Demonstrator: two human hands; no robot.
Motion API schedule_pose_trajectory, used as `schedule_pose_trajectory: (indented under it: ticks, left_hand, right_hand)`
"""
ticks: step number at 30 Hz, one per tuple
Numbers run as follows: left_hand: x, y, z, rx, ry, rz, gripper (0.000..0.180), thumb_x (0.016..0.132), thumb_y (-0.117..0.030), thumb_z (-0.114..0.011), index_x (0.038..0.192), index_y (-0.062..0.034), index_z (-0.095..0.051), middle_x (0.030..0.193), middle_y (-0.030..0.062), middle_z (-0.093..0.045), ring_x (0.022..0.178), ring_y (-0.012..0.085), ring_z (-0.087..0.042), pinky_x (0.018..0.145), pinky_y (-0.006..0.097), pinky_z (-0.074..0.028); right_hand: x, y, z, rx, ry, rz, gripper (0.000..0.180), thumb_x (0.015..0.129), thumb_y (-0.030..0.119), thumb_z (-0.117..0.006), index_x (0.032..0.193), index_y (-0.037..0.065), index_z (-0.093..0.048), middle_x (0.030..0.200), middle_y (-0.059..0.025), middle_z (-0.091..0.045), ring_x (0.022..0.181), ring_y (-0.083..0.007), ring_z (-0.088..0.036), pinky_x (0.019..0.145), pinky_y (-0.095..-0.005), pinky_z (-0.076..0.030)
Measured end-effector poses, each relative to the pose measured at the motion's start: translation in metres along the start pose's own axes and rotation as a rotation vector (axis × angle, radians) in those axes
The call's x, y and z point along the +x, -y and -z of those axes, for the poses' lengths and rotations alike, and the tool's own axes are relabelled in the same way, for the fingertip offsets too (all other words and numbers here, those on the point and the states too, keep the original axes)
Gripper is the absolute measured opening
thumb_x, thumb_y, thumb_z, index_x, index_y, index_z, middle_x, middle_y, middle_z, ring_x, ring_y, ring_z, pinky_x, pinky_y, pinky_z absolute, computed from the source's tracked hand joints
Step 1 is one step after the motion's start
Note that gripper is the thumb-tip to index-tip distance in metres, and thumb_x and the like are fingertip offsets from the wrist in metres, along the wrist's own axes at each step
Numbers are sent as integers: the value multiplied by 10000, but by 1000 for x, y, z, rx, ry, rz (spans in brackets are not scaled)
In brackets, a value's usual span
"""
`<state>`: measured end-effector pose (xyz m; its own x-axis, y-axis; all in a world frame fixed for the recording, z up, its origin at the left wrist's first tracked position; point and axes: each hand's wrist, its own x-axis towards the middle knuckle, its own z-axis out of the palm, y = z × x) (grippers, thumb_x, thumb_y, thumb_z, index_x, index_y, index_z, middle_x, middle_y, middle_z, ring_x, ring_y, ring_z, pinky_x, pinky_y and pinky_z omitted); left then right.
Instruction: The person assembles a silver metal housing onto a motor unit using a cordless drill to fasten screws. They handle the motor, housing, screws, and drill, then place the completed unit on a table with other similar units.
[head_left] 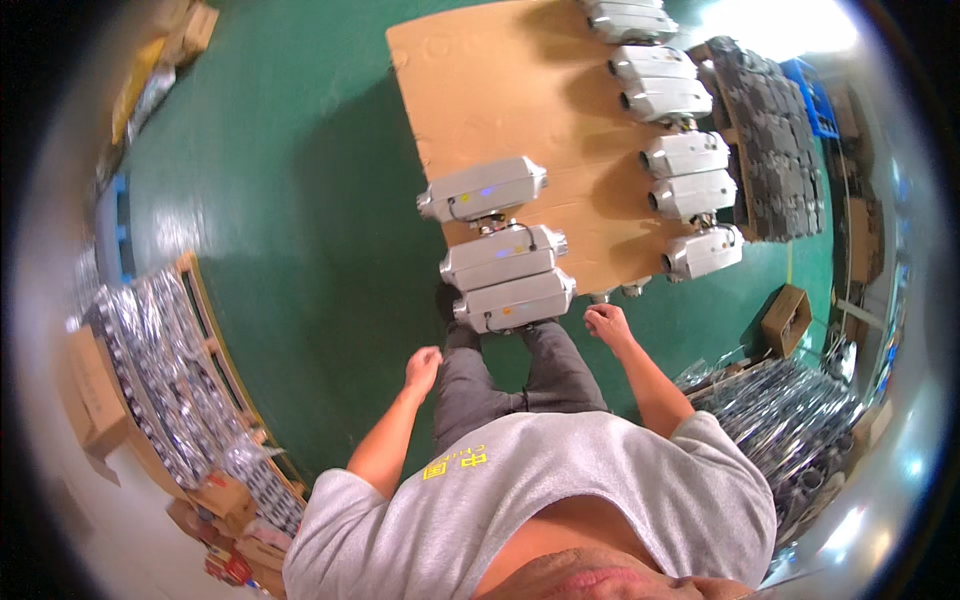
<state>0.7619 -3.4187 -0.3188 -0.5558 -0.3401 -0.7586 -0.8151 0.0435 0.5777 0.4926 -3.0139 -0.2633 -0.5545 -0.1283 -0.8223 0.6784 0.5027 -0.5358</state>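
Three silver, box-shaped metal units with round duct ends lie along the near left part of the tan tabletop: a front unit (515, 302), a middle unit (500, 260) close behind it, and a farther unit (484, 190). Short black cables show on them. My left hand (424, 370) hangs left of my legs, apart from the units, fingers curled with nothing visible in them. Closer to the table, my right hand (607, 325) is loosely closed just right of the front unit. Small round metal fittings (601, 297) show beyond it at the table's near edge.
The tan tabletop (500, 100) carries more silver units (703, 252) down its right side. Stacked dark parts (770, 150) stand beyond. Plastic-wrapped parts on a pallet (165, 360) are at left, more wrapped parts (780, 410) at right. A cardboard box (787, 320) sits on the green floor.
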Motion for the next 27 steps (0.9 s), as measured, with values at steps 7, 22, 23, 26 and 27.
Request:
schedule_pose_trajectory:
  ticks: [7, 22, 23, 26, 27]
  left_hand:
    - [-105, -18, 37, 2, -4, 278, 160, 917, -191, -591, 962, -91, -707, 757, -4, -642, 509, 64, -480, 447, 252, -386]
    - [-30, -159, -37, 386, 262, -198, 184, 899, -183, -614, 998, -75, -724, 719, 14, -643, 555, 88, -519, 487, 264, -426]
    - [-30, -160, -40, 459, 268, -200, 175, 892, -186, -613, 962, -80, -733, 704, 13, -636, 552, 88, -516, 482, 264, -422]
    - [-27, -142, -73, 771, 487, -376, 224, 869, -215, -626, 953, -50, -752, 797, 70, -713, 706, 152, -650, 646, 305, -525]
    - [-9, -140, -95, 971, 547, -558, 260, 863, -227, -636, 999, -37, -752, 852, 93, -740, 786, 173, -692, 726, 317, -552]
  right_hand:
    - [-76, -36, 60, 197, -138, 98, 215, 897, 169, -644, 1029, 7, -694, 849, -39, -678, 732, -115, -632, 623, -266, -530]
    - [-348, -370, -8, 396, -517, -427, 157, 813, 173, -676, 765, 30, -720, 638, -67, -649, 472, -159, -573, 438, -310, -471]
    - [-357, -374, -18, 375, -561, -456, 176, 798, 205, -711, 766, 33, -731, 643, -82, -664, 461, -173, -581, 443, -330, -477]
    - [-366, -432, -51, 689, -690, -395, 159, 801, 184, -716, 806, 28, -743, 644, -84, -664, 461, -168, -575, 427, -328, -462]
    - [-364, -444, -68, 773, -699, -420, 156, 801, 178, -716, 812, 25, -742, 644, -84, -664, 464, -166, -575, 421, -328, -456]
